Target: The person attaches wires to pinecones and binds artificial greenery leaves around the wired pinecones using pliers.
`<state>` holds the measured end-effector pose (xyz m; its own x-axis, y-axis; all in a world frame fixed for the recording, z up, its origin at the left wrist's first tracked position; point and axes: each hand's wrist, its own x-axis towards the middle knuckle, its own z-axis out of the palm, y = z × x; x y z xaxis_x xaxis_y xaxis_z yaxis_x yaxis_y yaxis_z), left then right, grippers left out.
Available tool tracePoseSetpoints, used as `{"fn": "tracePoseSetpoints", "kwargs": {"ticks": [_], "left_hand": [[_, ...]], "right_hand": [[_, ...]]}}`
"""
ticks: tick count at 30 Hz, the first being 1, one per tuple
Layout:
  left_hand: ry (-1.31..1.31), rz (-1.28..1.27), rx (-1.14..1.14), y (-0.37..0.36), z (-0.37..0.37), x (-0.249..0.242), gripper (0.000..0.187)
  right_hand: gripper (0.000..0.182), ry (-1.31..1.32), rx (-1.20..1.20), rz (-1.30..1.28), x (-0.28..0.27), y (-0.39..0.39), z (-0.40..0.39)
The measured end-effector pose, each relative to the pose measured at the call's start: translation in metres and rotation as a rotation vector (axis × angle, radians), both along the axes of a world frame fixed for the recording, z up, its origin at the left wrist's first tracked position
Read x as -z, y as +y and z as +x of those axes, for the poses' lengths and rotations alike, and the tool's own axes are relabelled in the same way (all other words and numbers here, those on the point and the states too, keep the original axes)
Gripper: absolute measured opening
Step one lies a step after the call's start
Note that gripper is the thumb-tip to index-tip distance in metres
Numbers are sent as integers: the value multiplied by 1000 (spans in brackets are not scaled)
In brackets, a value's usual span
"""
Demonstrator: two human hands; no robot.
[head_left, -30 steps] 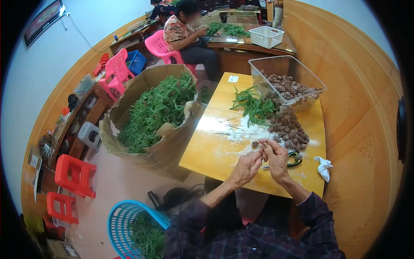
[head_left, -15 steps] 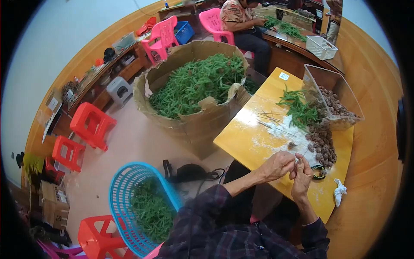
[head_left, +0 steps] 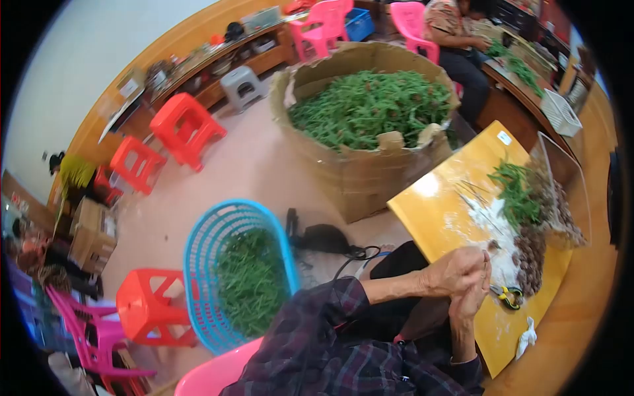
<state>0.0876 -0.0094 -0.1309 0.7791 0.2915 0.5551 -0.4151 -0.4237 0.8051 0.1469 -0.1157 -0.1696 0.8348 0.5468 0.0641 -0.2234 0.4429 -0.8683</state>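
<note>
My left hand (head_left: 457, 270) is closed, its fingers pressed against my right hand (head_left: 470, 300) above the table's near edge. The right hand is closed too, its fingers upright against the left. Whatever is between them is hidden. Just beyond the fingertips lies a single small brown cone (head_left: 493, 245) on white powder (head_left: 492, 221). A heap of brown cones (head_left: 528, 257) spreads to the right. Yellow-and-black handled pliers or cutters (head_left: 507, 298) lie close to my right hand. Green sprigs (head_left: 516, 191) and thin sticks or wires (head_left: 472, 190) are farther back on the yellow table (head_left: 436, 208).
A clear plastic bin (head_left: 586, 198) lies tipped with cones. Crumpled white tissue (head_left: 527, 338) sits at the table's right edge. A large cardboard box (head_left: 370, 181) and a blue basket (head_left: 288, 257) hold greenery. Red stools (head_left: 188, 129) stand left. Another person (head_left: 456, 39) works at the back.
The camera view has swung left, so the surroundings appear farther right. My hands have come closer together; the thin wire seen at the fingertips before is now hidden.
</note>
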Motion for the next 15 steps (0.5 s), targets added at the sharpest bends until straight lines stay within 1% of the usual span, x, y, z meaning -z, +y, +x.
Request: {"fn": "tracePoseSetpoints", "kwargs": {"ticks": [1, 3, 4, 7, 9, 10, 11, 12, 14, 15], "left_hand": [[-40, 41, 0, -4, -5, 6, 7], [-116, 133, -10, -13, -14, 11, 10], [-201, 231, -77, -16, -18, 12, 12], [-37, 294, -186, -27, -38, 5, 13], [9, 352, -224, -32, -40, 13, 14], [21, 382, -235, -34, -37, 22, 14], [33, 422, -245, -36, -35, 31, 15], [52, 462, -257, -36, -31, 41, 16], [96, 542, -316, -35, -26, 60, 18], [130, 563, -382, -35, -24, 65, 20]], "right_hand": [[42, -32, -25, 45, 3, 4, -6], [45, -76, -192, -17, 30, -2, 2], [46, 34, -313, 30, 52, -9, 10], [46, 384, -663, 161, 122, -15, 36], [47, 402, -755, 174, 122, 3, 16], [47, 296, -735, 149, 91, 13, -14], [48, 186, -714, 128, 75, 21, -32], [48, 150, -683, 14, 82, 25, -37], [50, 243, -641, -36, 97, 35, -34], [51, 287, -619, -63, 103, 41, -32]]}}
